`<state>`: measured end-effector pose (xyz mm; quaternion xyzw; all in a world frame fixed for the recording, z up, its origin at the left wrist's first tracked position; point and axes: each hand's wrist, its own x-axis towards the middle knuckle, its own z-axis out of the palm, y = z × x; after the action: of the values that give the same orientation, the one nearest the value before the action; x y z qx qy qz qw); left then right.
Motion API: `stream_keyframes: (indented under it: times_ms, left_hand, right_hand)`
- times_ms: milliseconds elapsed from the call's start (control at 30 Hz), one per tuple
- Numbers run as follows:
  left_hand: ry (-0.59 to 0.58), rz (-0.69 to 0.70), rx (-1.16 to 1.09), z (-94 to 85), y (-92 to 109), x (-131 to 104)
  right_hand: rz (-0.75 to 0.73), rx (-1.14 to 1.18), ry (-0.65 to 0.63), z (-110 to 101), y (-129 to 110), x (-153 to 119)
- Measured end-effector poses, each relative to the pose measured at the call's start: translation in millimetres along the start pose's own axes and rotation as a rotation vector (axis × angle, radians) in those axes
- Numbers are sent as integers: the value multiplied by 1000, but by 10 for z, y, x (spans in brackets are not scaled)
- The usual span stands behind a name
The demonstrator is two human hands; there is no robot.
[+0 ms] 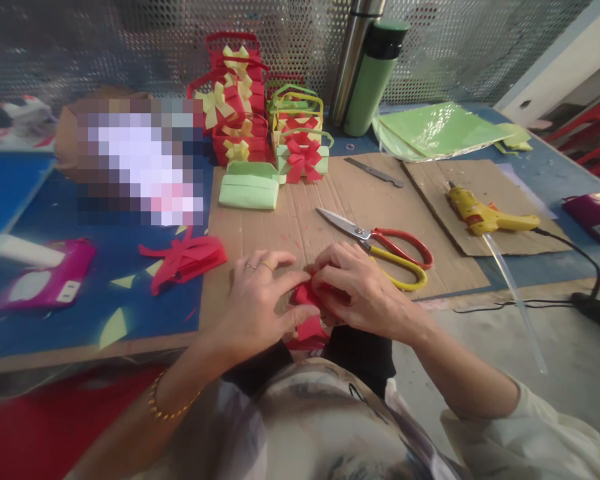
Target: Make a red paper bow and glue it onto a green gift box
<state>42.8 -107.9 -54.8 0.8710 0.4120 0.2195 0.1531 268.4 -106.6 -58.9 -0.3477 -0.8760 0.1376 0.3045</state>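
Observation:
A piece of folded red paper (309, 327) is held between both hands at the front edge of the table. My left hand (260, 300) pinches its left side with thumb and fingers. On the right side, my right hand (355, 287) has its fingers curled around it, hiding part of the paper. Just beyond my right hand lie scissors (403, 250) with one red and one yellow handle, blades apart from the paper. Loose red paper strips (190, 259) lie left of my left hand. A light green folded paper piece (249, 187) rests farther back on the cardboard (295, 220).
Finished-looking red paper baskets (237, 130) with yellow bows and a green basket with a red bow (304, 159) stand at the back. A yellow glue gun (485, 212) lies right on cardboard. A metal blade (374, 172), a green bottle (377, 80) and green sheets (440, 130) lie or stand behind.

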Motion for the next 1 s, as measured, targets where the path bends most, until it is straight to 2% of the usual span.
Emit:
stream_keyframes:
  times_ms: [167,400,1000]
  left_hand:
    - [-8,-4,4,-7,-8,-5]
    - [9,5,9,9,-19,-14]
    - [17,17,18,30,-32,-23]
  right_hand:
    - [16,4,1,-13,-15,-6]
    - [-46,-37,91,-25,-34,-53]
    - [-20,-100,19,13,-34,-63]
